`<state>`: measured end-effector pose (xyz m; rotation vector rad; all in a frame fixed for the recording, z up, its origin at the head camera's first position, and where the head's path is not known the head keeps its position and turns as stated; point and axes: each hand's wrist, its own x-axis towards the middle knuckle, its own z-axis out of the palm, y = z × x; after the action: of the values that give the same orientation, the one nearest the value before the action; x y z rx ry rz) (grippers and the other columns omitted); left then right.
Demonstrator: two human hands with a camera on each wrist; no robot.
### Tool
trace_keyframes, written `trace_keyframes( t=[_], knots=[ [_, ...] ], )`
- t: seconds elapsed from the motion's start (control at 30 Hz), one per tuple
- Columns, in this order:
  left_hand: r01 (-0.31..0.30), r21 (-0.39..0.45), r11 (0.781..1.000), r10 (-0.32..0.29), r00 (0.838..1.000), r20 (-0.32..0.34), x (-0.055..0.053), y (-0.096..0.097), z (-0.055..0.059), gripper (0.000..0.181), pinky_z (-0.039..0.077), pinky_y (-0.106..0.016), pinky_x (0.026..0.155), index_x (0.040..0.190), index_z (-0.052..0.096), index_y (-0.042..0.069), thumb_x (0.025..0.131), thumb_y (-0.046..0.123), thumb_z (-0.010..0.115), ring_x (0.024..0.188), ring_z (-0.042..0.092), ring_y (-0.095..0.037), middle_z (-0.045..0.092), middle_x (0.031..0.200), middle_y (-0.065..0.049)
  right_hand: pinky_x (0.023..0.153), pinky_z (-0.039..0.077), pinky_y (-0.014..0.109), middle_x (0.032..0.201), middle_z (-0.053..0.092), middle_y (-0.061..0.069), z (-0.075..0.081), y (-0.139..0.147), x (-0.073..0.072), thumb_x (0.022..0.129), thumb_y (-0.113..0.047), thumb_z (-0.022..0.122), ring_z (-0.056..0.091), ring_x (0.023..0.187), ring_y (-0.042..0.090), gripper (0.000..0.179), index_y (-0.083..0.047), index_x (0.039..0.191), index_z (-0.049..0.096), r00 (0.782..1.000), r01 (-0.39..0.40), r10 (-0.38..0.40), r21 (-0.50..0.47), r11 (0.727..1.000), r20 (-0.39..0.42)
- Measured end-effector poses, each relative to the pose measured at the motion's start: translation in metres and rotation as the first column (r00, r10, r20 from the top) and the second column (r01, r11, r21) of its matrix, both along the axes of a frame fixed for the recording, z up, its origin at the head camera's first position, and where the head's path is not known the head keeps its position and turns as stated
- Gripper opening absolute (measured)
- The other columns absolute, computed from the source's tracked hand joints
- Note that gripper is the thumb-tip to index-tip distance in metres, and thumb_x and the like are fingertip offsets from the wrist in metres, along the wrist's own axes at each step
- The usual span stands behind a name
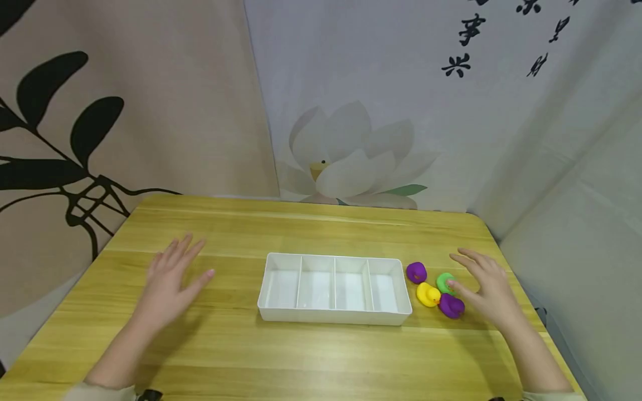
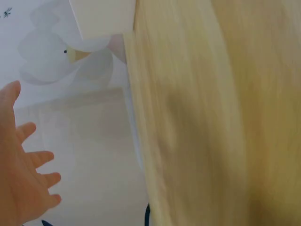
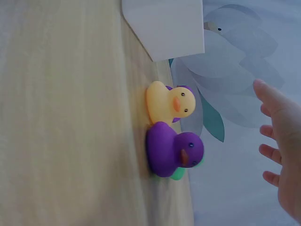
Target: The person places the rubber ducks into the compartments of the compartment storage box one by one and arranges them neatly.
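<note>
Hovering on either side of a white four-compartment tray (image 1: 331, 316), a person's two bare hands are held out above a wood-grain table (image 1: 301, 362). The left hand (image 1: 169, 284) is well apart from the tray, its fingers spread and its thumb held out to the side. The right hand (image 1: 486, 287) is near four toy ducks, its fingers parted and slightly bent, its thumb in front of part of the green duck (image 1: 442, 280) in the head view; the right wrist view shows the hand apart from the toys.

The ducks are grouped on the table at the tray's right end. One purple duck (image 1: 417, 272) sits just beside the tray, with the yellow duck (image 1: 427, 294) close by and the other purple duck (image 1: 452, 306) at the group's near right; whether all of them touch cannot be told. In the right wrist view, the yellow duck and one purple duck sit upright, partly hiding the others.

Behind the table hangs a cloth backdrop (image 1: 200, 83) printed with dark leaves (image 1: 52, 83), a pale lotus (image 1: 356, 159) and black characters (image 1: 470, 29).
</note>
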<state>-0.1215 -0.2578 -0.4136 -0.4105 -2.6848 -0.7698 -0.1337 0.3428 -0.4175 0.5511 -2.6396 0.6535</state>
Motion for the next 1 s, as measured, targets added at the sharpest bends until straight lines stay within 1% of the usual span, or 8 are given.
trace_keyframes(
  t=[0.07,0.17,0.33,0.4,0.53,0.7,0.87,1.0],
  knots=[
    [0.018,0.040,0.999,-0.017,1.000,-0.018,0.001,0.004,-0.003,0.065,-0.003,-0.063,0.106,0.149,0.034,0.013,0.093,0.031,0.062,0.140,0.012,-0.044,0.021,0.154,-0.020,0.090,0.024,0.065,0.132,0.050,0.018,-0.004,-0.001,0.001,0.079,-0.016,0.079,0.041,0.118,0.043,0.055,-0.006,0.129,0.057,1.000,-0.010,0.010,-0.004,1.000,-0.001],
    [0.044,0.104,0.994,-0.041,0.999,-0.025,0.003,0.009,-0.008,0.064,0.000,-0.064,0.106,0.148,0.037,0.011,0.092,0.026,0.064,0.138,0.016,-0.046,0.024,0.153,-0.022,0.086,0.027,0.060,0.126,0.054,0.017,-0.009,-0.004,0.004,0.077,-0.013,0.080,0.044,0.113,0.040,0.053,-0.006,0.125,0.060,1.000,-0.017,0.017,0.003,1.000,-0.002],
    [0.063,0.198,0.978,-0.067,0.998,0.013,0.006,0.019,-0.016,0.061,0.009,-0.071,0.101,0.146,0.039,0.008,0.092,0.021,0.065,0.136,0.018,-0.048,0.026,0.152,-0.021,0.082,0.028,0.051,0.119,0.059,0.015,-0.019,-0.007,0.006,0.073,-0.010,0.082,0.048,0.106,0.034,0.049,-0.006,0.118,0.063,1.000,-0.021,0.021,0.016,1.000,0.000],
    [0.066,0.228,0.971,-0.077,0.996,0.037,0.006,0.023,-0.018,0.060,0.012,-0.074,0.098,0.146,0.040,0.009,0.093,0.020,0.065,0.137,0.018,-0.048,0.026,0.153,-0.020,0.080,0.028,0.047,0.116,0.060,0.014,-0.022,-0.008,0.007,0.072,-0.009,0.082,0.049,0.104,0.033,0.047,-0.007,0.116,0.064,1.000,-0.023,0.023,0.020,1.000,0.001],
    [0.072,0.286,0.956,-0.097,0.992,0.076,0.007,0.030,-0.022,0.059,0.017,-0.076,0.094,0.146,0.039,0.011,0.093,0.019,0.064,0.137,0.019,-0.047,0.026,0.153,-0.016,0.078,0.028,0.044,0.114,0.062,0.014,-0.027,-0.010,0.010,0.072,-0.007,0.082,0.050,0.101,0.031,0.044,-0.007,0.113,0.066,0.999,-0.029,0.029,0.026,0.999,0.015],
    [0.090,0.344,0.935,-0.131,0.987,0.098,0.007,0.037,-0.026,0.059,0.024,-0.073,0.094,0.147,0.039,0.017,0.093,0.016,0.064,0.136,0.025,-0.044,0.029,0.153,-0.011,0.077,0.030,0.042,0.113,0.063,0.014,-0.032,-0.013,0.012,0.073,-0.008,0.082,0.051,0.100,0.030,0.042,-0.007,0.112,0.067,0.999,-0.026,0.024,0.048,0.998,0.039],
    [0.117,0.403,0.907,-0.179,0.977,0.118,0.005,0.043,-0.034,0.056,0.022,-0.068,0.100,0.146,0.040,0.012,0.094,0.014,0.062,0.136,0.026,-0.042,0.033,0.150,-0.014,0.077,0.030,0.040,0.111,0.065,0.012,-0.036,-0.014,0.014,0.073,-0.007,0.082,0.052,0.099,0.029,0.041,-0.006,0.112,0.067,0.998,-0.033,0.030,0.057,0.998,0.047],
    [0.112,0.458,0.882,-0.203,0.967,0.154,0.005,0.047,-0.041,0.052,0.022,-0.066,0.101,0.145,0.041,0.010,0.096,0.015,0.059,0.135,0.028,-0.041,0.036,0.149,-0.016,0.077,0.030,0.040,0.113,0.065,0.012,-0.040,-0.014,0.015,0.074,-0.006,0.080,0.052,0.100,0.029,0.040,-0.006,0.112,0.068,0.998,-0.034,0.031,0.053,0.998,0.061]
  ],
)
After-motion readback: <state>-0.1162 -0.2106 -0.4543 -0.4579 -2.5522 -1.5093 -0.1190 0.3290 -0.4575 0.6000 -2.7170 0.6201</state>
